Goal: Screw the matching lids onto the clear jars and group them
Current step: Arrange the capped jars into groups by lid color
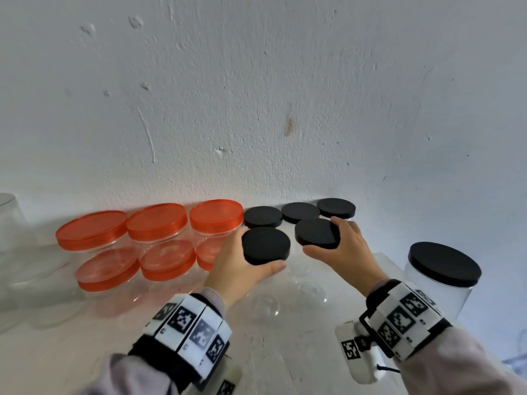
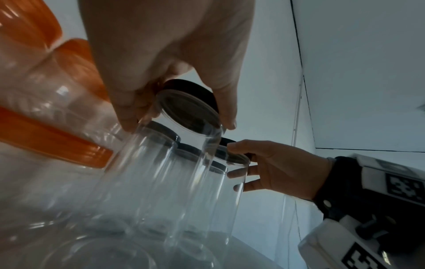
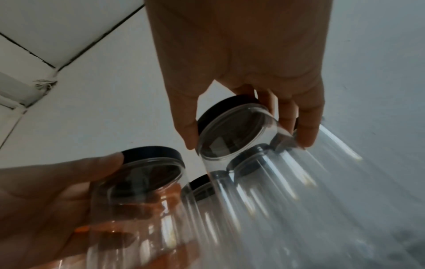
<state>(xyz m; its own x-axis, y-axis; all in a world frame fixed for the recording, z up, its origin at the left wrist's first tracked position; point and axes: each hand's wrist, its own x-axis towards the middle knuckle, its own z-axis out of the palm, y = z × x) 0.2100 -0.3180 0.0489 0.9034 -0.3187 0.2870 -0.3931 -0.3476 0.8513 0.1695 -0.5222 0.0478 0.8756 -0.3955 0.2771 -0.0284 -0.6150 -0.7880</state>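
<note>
We are looking down at a pale worktop (image 1: 299, 352) set against a white wall (image 1: 256, 81). Our left hand (image 1: 239, 269) is gripping the black lid (image 1: 265, 245) of a clear jar (image 2: 161, 182), thumb on the near rim and fingers curled round the far side; the jar is standing just right of centre, at about 6 o'clock from the back row. Our right hand (image 1: 346, 252) is clamping the black lid (image 1: 316, 233) of a second clear jar (image 3: 264, 172) just beside it at 3 o'clock, thumb on the near edge, fingers over the far edge. In the wrist views both lids are sitting on their jar mouths, and the two jars are standing close side by side; we cannot tell whether they are touching.

Behind them, at 12 o'clock, three more black-lidded jars (image 1: 299, 212) are lining the wall in a row. To their 9 o'clock, orange-lidded jars (image 1: 156, 220) are standing in a group, three along the wall and more orange lids showing low in front of them through the clear plastic. A larger black-lidded jar (image 1: 443, 269) is standing apart at 3 o'clock, near the worktop's right edge. Clear lidless containers (image 1: 17, 252) are sitting at the far left. Both wrists are wearing bands with black-and-white marker tags (image 1: 188, 326).
</note>
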